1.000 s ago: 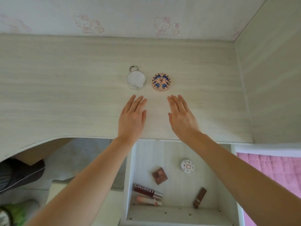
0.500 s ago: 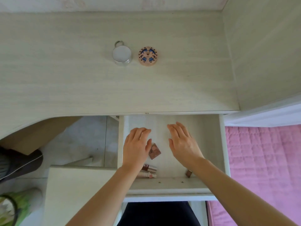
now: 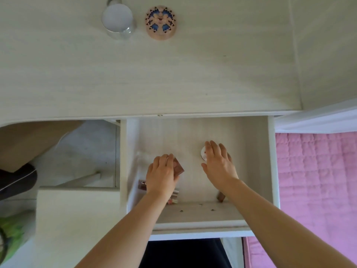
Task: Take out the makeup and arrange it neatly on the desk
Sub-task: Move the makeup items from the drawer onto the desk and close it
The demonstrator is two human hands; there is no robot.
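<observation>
The open drawer [image 3: 270, 163] under the desk [image 3: 193, 74] holds the makeup. My left hand [image 3: 161, 175] grips a brown square palette [image 3: 179, 168] at its left edge. My right hand [image 3: 218, 165] lies with straight fingers over a white round compact [image 3: 202, 154], which is mostly hidden. A dark lip tube [image 3: 142, 184] and a pink one [image 3: 172, 200] show from under my left wrist. A brown lipstick [image 3: 221, 197] shows by my right wrist. On the desk stand a silver round compact [image 3: 117, 20] and a pink patterned compact [image 3: 160, 22], side by side.
A pink quilted bed [image 3: 316, 180] lies to the right of the drawer. A side panel [image 3: 328, 45] bounds the desk on the right. A white surface [image 3: 77, 219] sits lower left, with a green object [image 3: 11, 231] beside it.
Both hands left the desk top and went down into the drawer. The left hand took hold of the brown palette; the right hand came over the white compact. The view tilted down.
</observation>
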